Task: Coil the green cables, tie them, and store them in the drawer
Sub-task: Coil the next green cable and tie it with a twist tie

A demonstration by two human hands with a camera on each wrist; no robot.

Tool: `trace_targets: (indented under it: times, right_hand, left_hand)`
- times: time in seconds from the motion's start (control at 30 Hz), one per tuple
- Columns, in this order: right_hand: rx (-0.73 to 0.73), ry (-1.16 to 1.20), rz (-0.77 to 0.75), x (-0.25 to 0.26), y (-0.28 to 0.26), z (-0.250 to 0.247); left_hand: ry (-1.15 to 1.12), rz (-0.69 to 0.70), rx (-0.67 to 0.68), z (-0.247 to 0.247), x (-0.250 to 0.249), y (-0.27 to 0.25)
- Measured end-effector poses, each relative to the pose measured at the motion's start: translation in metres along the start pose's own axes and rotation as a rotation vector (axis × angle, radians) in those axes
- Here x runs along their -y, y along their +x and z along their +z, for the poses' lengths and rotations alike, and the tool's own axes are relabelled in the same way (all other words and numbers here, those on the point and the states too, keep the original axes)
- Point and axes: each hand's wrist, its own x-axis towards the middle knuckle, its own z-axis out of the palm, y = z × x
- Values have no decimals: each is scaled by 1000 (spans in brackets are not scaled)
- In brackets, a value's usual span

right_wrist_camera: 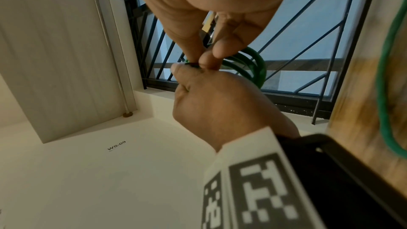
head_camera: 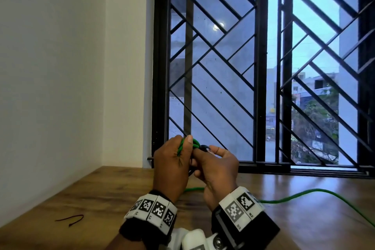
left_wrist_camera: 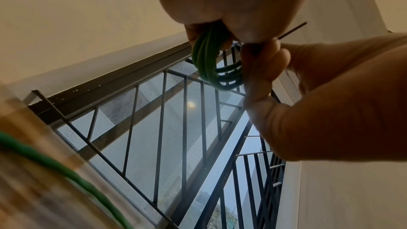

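- A dark tie (head_camera: 70, 219) lies alone on the counter (head_camera: 105, 193) near its left front edge, bent into a shallow hook, its long axis running left to right; the wood around it is bare up to the wall (head_camera: 50, 67).
- The left hand (head_camera: 172, 168) is raised above the counter, just in front of the window (head_camera: 263, 67), fingers curled around the coil (head_camera: 195, 143) with the thumb pressed over the top.
- From the left wrist view the coil (left_wrist_camera: 204, 62) hangs out of the fist as a bundle of several green loops, its ring standing roughly upright and the loops bulging toward the window.
- A thin dark tie end (left_wrist_camera: 293, 30) sticks out straight from between the two hands, pointing away from the coil.
- The right hand (head_camera: 217, 166) touches the left, its fingertips pinching something small and dark at the coil's side; in the right wrist view these fingertips (right_wrist_camera: 209, 58) meet right against the left thumb.
- A pale connector (right_wrist_camera: 208, 23) shows in the gap between the right hand's fingers.
- A loose cable (head_camera: 314, 194) runs from under the hands across the counter to the right, arching, then heading off toward the right front edge.
- The counter's right half, from window sill to front edge, carries only this cable.
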Motion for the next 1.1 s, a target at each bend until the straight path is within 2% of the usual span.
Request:
trace_targets:
  times: [0.23,0.4,0.63,0.93,1.1]
  right_hand:
    - [23,-13,-93,-3,-7,4]
    - [28,14,-99,-11,-7,7]
    - [-18,-13,-132,-19,-2,5]
    - [-86,-113,-196,-32,5,6]
    - [-81,-162,-237,-35,8,0]
  left_hand:
    - [-18,-26,-74,1,-5,2]
    - [34,-67,-129,-1,-1,1]
    - [-32,-183,-154,8,2,-5]
    - [-27,-233,-193,10,-2,-6]
    - [-34,-354,-184,14,2,-9]
